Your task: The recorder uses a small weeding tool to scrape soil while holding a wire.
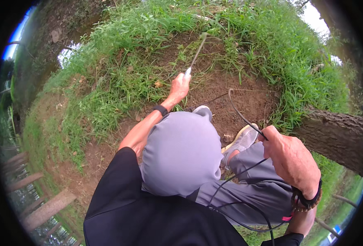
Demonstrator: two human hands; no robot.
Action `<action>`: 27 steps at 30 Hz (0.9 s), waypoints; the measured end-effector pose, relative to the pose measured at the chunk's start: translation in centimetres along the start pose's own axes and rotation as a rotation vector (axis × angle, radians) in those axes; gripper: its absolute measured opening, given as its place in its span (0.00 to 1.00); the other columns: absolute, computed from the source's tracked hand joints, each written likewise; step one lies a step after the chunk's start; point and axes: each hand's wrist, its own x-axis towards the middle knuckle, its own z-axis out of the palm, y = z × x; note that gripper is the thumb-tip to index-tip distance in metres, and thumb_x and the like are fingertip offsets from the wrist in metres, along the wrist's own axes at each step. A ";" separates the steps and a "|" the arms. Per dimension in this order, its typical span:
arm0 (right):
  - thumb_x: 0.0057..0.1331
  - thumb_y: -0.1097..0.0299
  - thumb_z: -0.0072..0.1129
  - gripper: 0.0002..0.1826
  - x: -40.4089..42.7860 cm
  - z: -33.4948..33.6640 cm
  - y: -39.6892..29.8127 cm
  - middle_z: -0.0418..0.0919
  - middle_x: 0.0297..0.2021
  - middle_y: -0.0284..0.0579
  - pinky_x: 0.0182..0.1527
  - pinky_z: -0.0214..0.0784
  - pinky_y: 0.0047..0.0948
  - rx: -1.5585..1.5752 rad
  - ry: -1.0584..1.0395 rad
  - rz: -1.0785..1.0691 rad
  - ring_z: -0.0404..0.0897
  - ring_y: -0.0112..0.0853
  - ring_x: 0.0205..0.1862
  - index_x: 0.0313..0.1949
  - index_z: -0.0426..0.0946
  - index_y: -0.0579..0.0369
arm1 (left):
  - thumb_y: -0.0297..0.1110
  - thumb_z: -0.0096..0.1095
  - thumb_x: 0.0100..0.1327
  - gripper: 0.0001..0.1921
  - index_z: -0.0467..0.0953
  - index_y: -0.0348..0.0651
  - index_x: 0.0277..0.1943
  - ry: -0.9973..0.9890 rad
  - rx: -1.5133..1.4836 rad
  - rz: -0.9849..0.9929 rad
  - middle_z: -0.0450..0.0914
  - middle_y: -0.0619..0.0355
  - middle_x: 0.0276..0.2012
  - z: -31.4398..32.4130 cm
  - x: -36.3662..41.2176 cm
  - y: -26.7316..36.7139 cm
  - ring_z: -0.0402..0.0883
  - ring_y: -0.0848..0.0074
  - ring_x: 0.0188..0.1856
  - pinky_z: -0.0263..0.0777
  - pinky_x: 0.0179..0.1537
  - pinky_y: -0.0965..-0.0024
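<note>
My left hand (180, 86), reaching forward past the raised knee, grips a hand tool (197, 54) by its pale handle. The tool's thin shaft points away over bare soil, and its far end is blurred near some green weeds (213, 31). A black cable (241, 113) is pinched in my right hand (292, 160), on the right above the other leg. From the fingers one stretch arches up and bends sharply over the soil. Further loops of the cable (223, 184) hang below the hand across the grey trousers (252, 196).
Bare brown soil (246, 83) lies before the shoes (241, 138), ringed by grass (129, 33). At the right a thick tree trunk (335, 132) stands close to my right hand. More trunks (49, 209) rise at the lower left. Water (67, 53) shows at the upper left.
</note>
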 end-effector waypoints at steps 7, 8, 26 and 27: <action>0.62 0.76 0.47 0.08 0.1 -0.4 0.4 0.77 0.26 0.55 0.31 0.68 0.46 0.075 -0.016 0.007 0.77 0.54 0.30 0.41 0.61 0.58 | 0.51 0.47 0.67 0.21 0.70 0.38 0.37 -0.037 0.189 -0.025 0.76 0.40 0.30 1.7 4.2 -2.2 0.76 0.46 0.34 0.66 0.36 0.50; 0.62 0.76 0.47 0.08 0.0 -0.4 0.3 0.77 0.26 0.55 0.30 0.68 0.46 0.064 -0.009 -0.003 0.77 0.54 0.30 0.41 0.61 0.58 | 0.53 0.46 0.66 0.23 0.72 0.38 0.41 -0.054 0.255 -0.122 0.79 0.36 0.35 0.2 3.5 -6.0 0.78 0.43 0.40 0.69 0.40 0.46; 0.63 0.75 0.48 0.08 -0.1 -0.1 0.1 0.75 0.25 0.57 0.29 0.67 0.47 0.008 -0.012 -0.023 0.77 0.54 0.30 0.41 0.60 0.57 | 0.49 0.50 0.68 0.19 0.71 0.37 0.35 0.009 0.072 0.064 0.76 0.40 0.28 0.5 0.5 -1.8 0.75 0.47 0.32 0.67 0.35 0.53; 0.64 0.74 0.47 0.08 -0.1 -0.2 0.1 0.75 0.25 0.56 0.29 0.67 0.47 0.018 -0.017 0.001 0.77 0.54 0.30 0.41 0.60 0.57 | 0.48 0.49 0.68 0.19 0.70 0.37 0.35 -0.004 0.069 0.098 0.75 0.40 0.27 1.1 1.4 -1.3 0.74 0.46 0.32 0.67 0.34 0.52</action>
